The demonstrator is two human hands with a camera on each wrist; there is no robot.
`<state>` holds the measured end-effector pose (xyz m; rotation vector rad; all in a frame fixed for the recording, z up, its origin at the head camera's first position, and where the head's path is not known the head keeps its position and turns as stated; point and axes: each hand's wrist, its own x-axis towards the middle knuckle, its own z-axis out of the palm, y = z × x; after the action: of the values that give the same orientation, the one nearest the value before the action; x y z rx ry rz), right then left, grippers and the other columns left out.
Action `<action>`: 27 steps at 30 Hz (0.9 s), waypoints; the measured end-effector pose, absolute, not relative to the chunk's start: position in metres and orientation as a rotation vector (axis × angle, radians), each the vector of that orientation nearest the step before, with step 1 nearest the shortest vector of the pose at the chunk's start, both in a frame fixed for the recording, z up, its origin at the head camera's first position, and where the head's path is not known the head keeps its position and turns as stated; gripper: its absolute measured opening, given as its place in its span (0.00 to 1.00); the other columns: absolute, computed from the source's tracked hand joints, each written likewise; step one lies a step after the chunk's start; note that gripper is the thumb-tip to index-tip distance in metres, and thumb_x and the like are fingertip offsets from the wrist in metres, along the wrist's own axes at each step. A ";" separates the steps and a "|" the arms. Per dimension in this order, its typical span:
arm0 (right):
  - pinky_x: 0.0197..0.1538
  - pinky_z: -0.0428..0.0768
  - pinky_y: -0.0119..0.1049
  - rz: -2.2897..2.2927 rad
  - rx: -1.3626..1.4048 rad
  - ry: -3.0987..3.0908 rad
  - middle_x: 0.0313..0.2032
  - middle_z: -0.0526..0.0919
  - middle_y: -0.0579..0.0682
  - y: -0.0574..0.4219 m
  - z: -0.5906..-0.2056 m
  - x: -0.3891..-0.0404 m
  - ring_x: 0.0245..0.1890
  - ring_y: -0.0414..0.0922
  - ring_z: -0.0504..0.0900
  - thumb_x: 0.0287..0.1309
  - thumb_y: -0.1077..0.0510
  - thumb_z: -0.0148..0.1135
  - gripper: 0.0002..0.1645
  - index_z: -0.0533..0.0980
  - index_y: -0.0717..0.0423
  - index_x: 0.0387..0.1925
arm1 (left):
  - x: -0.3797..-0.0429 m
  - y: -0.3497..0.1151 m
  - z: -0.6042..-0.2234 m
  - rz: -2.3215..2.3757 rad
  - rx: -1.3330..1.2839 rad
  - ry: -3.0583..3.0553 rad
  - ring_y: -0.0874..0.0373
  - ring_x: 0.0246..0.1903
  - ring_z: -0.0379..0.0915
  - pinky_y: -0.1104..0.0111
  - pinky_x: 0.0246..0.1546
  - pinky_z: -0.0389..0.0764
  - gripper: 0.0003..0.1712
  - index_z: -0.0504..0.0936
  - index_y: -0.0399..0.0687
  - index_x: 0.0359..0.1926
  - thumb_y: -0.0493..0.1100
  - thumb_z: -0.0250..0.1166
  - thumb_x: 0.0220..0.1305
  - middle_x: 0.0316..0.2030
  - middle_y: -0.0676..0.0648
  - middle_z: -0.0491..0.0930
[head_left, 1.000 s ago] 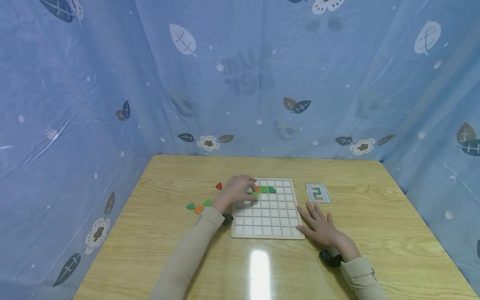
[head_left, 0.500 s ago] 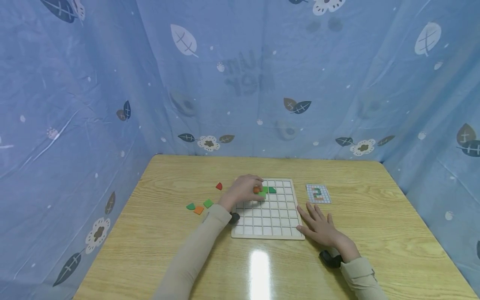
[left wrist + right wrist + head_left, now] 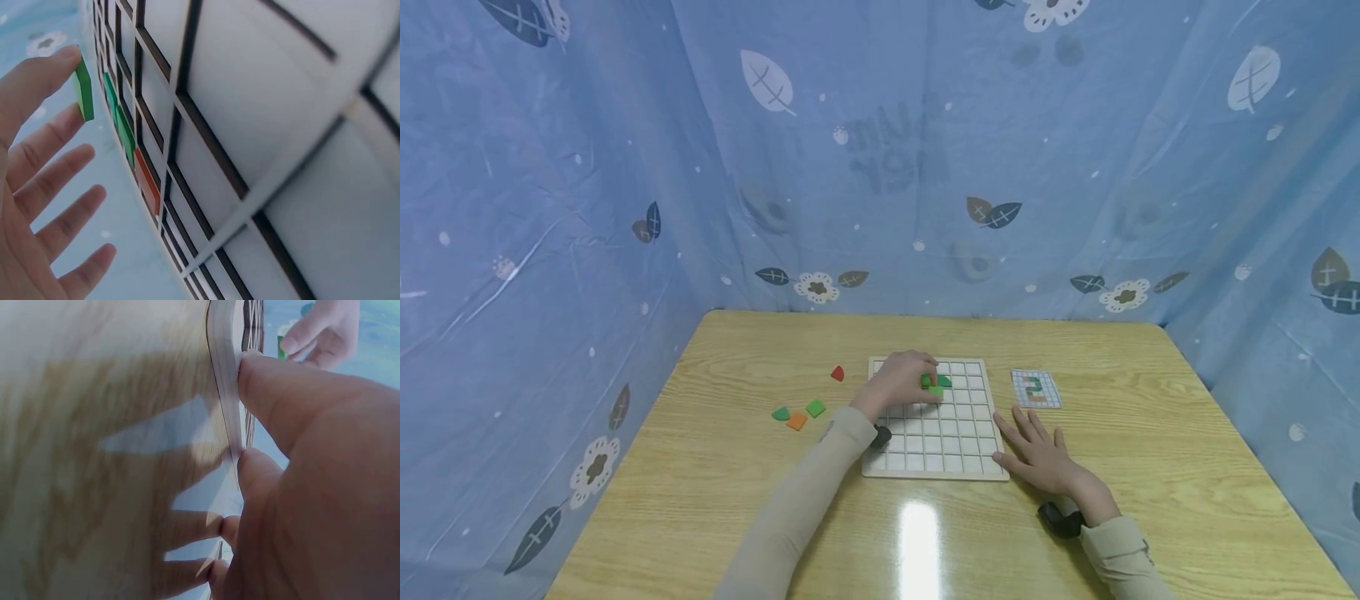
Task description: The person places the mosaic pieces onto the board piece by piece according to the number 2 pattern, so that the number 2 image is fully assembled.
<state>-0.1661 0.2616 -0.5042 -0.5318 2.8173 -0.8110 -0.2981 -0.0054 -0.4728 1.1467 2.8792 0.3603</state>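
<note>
My left hand (image 3: 901,382) pinches a light green square tile (image 3: 84,91) between thumb and index finger, held above the white grid board (image 3: 936,462). The other fingers of that hand spread out loosely. In the board's upper row lie an orange tile (image 3: 147,181), a green square tile (image 3: 125,135) and a dark green quarter-round tile (image 3: 110,95); in the head view my hand covers part of this row. My right hand (image 3: 1037,454) lies at the board's right side, fingers spread, thumb and fingertips against its edge (image 3: 228,375).
Left of the board on the wooden table (image 3: 685,492) lie a red tile (image 3: 838,373), a green square (image 3: 816,407), an orange tile (image 3: 797,422) and a dark green quarter-round (image 3: 781,413). A pattern card (image 3: 1037,389) lies right of the board. Blue patterned curtains (image 3: 880,167) surround the table.
My left hand has moved to the right over the board with the light green square tile, now covering the orange tile in the head view. My right hand stays in place.
</note>
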 end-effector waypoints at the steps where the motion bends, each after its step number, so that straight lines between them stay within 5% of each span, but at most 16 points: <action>1: 0.56 0.32 0.76 -0.813 -0.533 2.819 0.69 0.44 0.68 0.262 -0.504 -0.166 0.67 0.70 0.37 0.63 0.45 0.52 0.40 0.52 0.54 0.70 | -0.298 -0.004 -0.472 0.352 1.146 2.881 0.56 0.59 0.67 0.56 0.60 0.68 0.13 0.82 0.62 0.32 0.62 0.65 0.53 0.58 0.54 0.73; 27: 0.57 0.31 0.76 -0.764 -0.492 2.806 0.70 0.42 0.66 0.260 -0.504 -0.167 0.68 0.69 0.36 0.64 0.43 0.49 0.40 0.50 0.53 0.71 | -0.302 0.017 -0.480 0.289 1.161 2.876 0.54 0.59 0.66 0.51 0.61 0.65 0.14 0.82 0.62 0.33 0.62 0.65 0.52 0.57 0.55 0.73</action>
<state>-0.1674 0.2602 -0.5040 -0.4916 2.8062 -0.7642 -0.3022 0.0170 -0.4799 1.1608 2.8763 0.2890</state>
